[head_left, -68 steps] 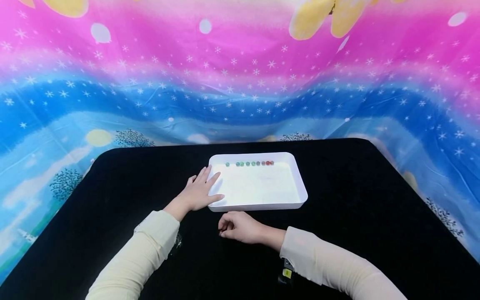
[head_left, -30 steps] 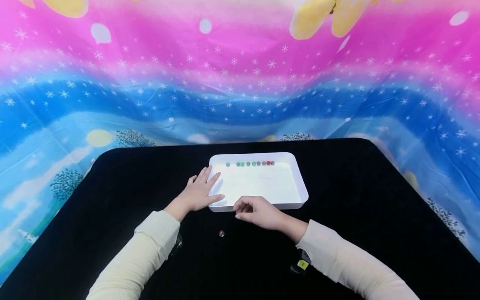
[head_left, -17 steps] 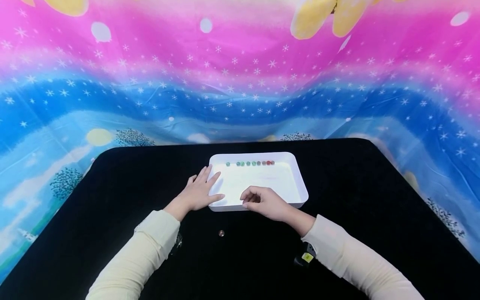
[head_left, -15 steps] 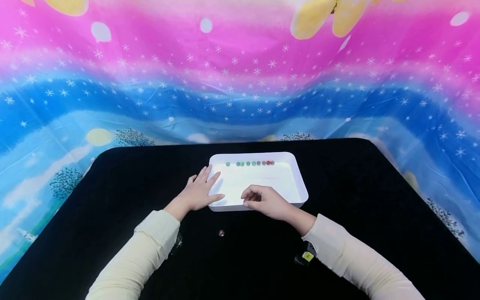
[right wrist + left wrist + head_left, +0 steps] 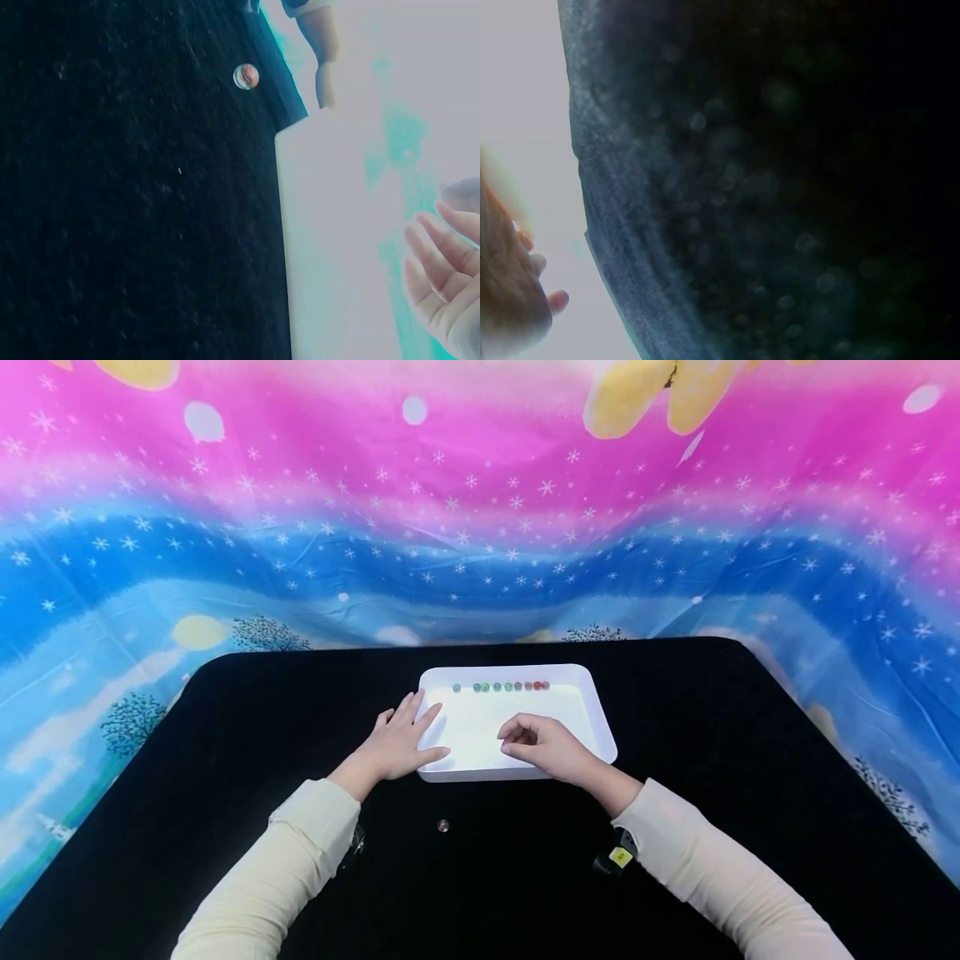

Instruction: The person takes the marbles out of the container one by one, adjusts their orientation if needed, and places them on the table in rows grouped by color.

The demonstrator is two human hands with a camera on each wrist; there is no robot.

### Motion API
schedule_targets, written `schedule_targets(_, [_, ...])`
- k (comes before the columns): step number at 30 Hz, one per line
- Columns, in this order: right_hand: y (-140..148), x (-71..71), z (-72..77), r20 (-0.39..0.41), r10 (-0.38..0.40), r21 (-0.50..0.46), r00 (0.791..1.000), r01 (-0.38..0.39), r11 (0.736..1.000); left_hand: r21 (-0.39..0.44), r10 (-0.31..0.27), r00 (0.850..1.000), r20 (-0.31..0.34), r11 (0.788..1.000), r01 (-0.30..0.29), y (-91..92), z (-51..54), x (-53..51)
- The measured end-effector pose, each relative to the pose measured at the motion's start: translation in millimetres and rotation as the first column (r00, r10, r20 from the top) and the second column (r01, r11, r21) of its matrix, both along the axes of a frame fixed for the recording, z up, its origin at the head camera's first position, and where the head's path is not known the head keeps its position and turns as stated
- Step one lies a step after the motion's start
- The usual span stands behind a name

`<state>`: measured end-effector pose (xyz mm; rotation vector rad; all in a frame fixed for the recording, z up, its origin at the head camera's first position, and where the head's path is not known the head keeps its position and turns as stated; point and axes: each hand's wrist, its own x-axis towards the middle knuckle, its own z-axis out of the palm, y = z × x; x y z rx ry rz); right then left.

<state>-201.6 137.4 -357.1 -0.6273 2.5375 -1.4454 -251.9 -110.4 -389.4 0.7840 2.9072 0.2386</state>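
Left hand (image 5: 392, 747): fingers straight and spread, laid over the left edge of the tray near the centre of the head view; nothing is gripped.
Right hand (image 5: 547, 747): just right of the frame's centre, over the near part of the tray; fingers loosely curled, thumb close below the index finger, with nothing visible between them in the head or right wrist view.
White tray (image 5: 480, 774): centre of the head view, shallow, with rounded corners.
Marble row (image 5: 508, 687): inside the tray along its far side, above the frame's centre; green marbles to the left, reddish and brownish ones to the right, the leftmost standing apart.
Loose marble (image 5: 443, 826): lower middle of the frame, outside the tray, clear with a reddish core; in the right wrist view it sits at upper centre.
Tabletop (image 5: 712, 735): black, under tray and loose marble.
Sleeves (image 5: 300, 843): cream, reaching in from the lower left and lower right.
Backdrop (image 5: 480, 485): pink and blue, with white snowflakes, across the upper frame.
Left wrist view: mostly dark and blurred, part of a hand at lower left.
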Motion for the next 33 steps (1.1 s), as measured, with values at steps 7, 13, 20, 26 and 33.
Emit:
schedule_targets(7, [6.4,-9.9,0.5,0.04,-0.057,0.003,0.998,0.056,0.998,0.001,-0.007,1.0,0.0,1.0,0.007,-0.5,-0.7,-1.2])
schedule_targets(13, [11.3,-19.2,0.8,0.07,-0.095,-0.004,0.993,0.096,0.995,0.005,-0.007,1.0,-0.002,1.0,0.007,-0.9,-0.9,-2.0])
schedule_targets(20, [17.9,-30.6,1.9,0.094,-0.123,-0.01,0.988,0.124,0.992,0.006,-0.002,1.0,0.01,1.0,0.002,-0.6,1.4,-0.5])
schedule_targets(26, [22.2,-37.2,2.1,0.112,-0.125,-0.051,0.986,0.132,0.99,0.004,0.0,1.0,0.007,1.0,0.0,0.2,2.0,-1.0])
schedule_targets(33, [26.5,-44.9,3.6,0.112,-0.148,-0.051,0.983,0.154,0.987,0.008,0.006,1.0,0.02,1.0,-0.006,-0.8,1.3,-0.4])
